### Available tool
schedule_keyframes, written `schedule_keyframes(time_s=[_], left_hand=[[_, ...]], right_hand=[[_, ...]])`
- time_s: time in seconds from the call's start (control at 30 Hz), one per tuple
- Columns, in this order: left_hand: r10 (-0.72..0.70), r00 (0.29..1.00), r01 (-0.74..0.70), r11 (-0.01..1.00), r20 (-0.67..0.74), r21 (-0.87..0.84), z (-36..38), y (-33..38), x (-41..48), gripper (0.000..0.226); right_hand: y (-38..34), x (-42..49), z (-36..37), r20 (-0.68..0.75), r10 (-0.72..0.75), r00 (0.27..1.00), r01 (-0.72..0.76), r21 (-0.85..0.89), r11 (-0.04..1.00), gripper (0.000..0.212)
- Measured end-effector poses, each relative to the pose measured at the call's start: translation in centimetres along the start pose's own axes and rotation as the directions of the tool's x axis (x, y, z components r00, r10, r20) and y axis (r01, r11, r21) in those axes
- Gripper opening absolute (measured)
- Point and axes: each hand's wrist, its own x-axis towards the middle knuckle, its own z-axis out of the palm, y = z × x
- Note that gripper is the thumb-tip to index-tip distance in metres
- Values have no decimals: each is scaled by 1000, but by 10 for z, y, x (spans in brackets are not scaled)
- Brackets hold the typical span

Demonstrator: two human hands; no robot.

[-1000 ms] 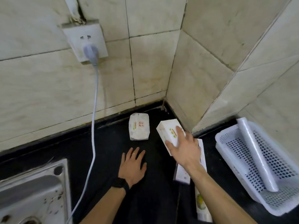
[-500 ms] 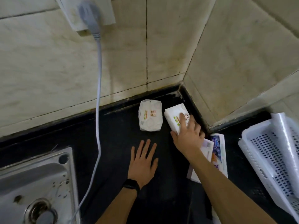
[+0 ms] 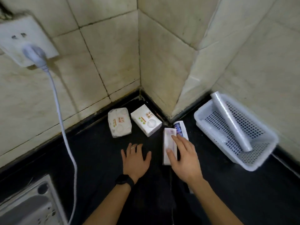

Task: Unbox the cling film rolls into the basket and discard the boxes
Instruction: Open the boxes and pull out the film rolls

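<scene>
Right hand [image 3: 185, 158] is leaving the small white carton [image 3: 146, 122], laying loose fingers on the long white cling film box [image 3: 168, 138] — no grip yet. Left hand [image 3: 135, 158] lying flat on black counter [image 3: 97, 151]. Next unboxing starting — white perforated basket [image 3: 253, 167] holding one clear roll [image 3: 230, 122].

- I see a white wall socket [image 3: 24, 41] on the tiled wall [image 3: 105, 46], with a grey plug [image 3: 34, 56] in it.
- Its pale cable [image 3: 65, 127] hangs down across the black counter [image 3: 97, 151].
- A steel sink [image 3: 27, 205] sits at lower left.
- A soft tissue pack [image 3: 119, 122] and a tissue box [image 3: 146, 122] lie side by side near the corner.
</scene>
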Motion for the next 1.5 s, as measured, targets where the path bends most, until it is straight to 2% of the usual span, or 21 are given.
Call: schedule_keyframes(time_s=[0.13, 0.23, 0.37, 0.5, 0.57, 0.67, 0.7, 0.73, 0.8, 0.83, 0.87, 0.9, 0.93, 1.03, 1.1, 1.17, 1.27, 1.4, 1.5], left_hand=[[113, 994, -110, 984, 10, -139, -1, 75, -14, 73], [54, 991, -31, 983, 121, -182, 8, 108, -17, 90], [-33, 992, 60, 974, 124, -217, 27, 114, -26, 91], [-139, 984, 167, 930, 109, -327, 37, 101, -51, 92], [-81, 994, 102, 918, 70, -383, 37, 91, -75, 82], [63, 995, -23, 909, 81, -417, 33, 91, -117, 68], [119, 987, -70, 920, 104, -387, 33, 94, -130, 65], [182, 974, -126, 930, 134, -345, 33, 97, -141, 62], [325, 926, -273, 927, 190, -256, 33, 107, -160, 61], [397, 892, -354, 911, 217, -212, 34, 111, -167, 64], [466, 853, -436, 884, 237, -169, 36, 116, -172, 67], [529, 812, -514, 848, 247, -128, 38, 120, -177, 68], [587, 772, -582, 807, 245, -100, 39, 125, -183, 67], [741, 645, -749, 661, 185, -39, 44, 133, -195, 68], [820, 561, -826, 563, 116, 17, 48, 136, -200, 71], [858, 505, -863, 504, 95, 37, 49, 139, -203, 70], [836, 517, -852, 524, 185, 15, 46, 144, -202, 66], [799, 545, -813, 578, 254, -76, 38, 151, -198, 61], [857, 471, -872, 488, 210, -36, 35, 160, -200, 64]], right_hand=[[52, -81, -27, -153, 149, 977, -151, -4, 989, 42], [99, -134, -31, -185, 260, 948, -277, -75, 958, 41], [152, -192, -18, -24, 454, 891, -446, -234, 864, 53], [185, -229, 3, 131, 505, 853, -424, -389, 818, 62], [187, -232, 7, 142, 509, 849, -426, -388, 818, 61], [182, -225, -4, 199, 518, 832, -453, -297, 841, 63], [176, -221, -15, 234, 530, 815, -496, -193, 847, 64], [168, -216, -30, 266, 554, 789, -571, -17, 821, 66], [148, -212, -62, 306, 579, 756, -652, 423, 629, 72], [138, -213, -75, 308, 559, 770, -613, 602, 512, 77], [131, -216, -85, 304, 536, 788, -561, 712, 421, 81], [124, -221, -92, 293, 520, 802, -523, 765, 375, 81], [119, -227, -97, 272, 517, 812, -498, 784, 369, 75], [111, -246, -101, 134, 594, 793, -458, 774, 437, 45], [108, -257, -102, 79, 617, 783, -437, 777, 454, 35], [105, -266, -102, 61, 621, 781, -422, 785, 454, 29], [104, -276, -104, 81, 610, 788, -424, 790, 442, 33], [106, -287, -110, 168, 526, 834, -454, 750, 481, 59], [106, -288, -113, 110, 557, 823, -444, 736, 511, 60]])
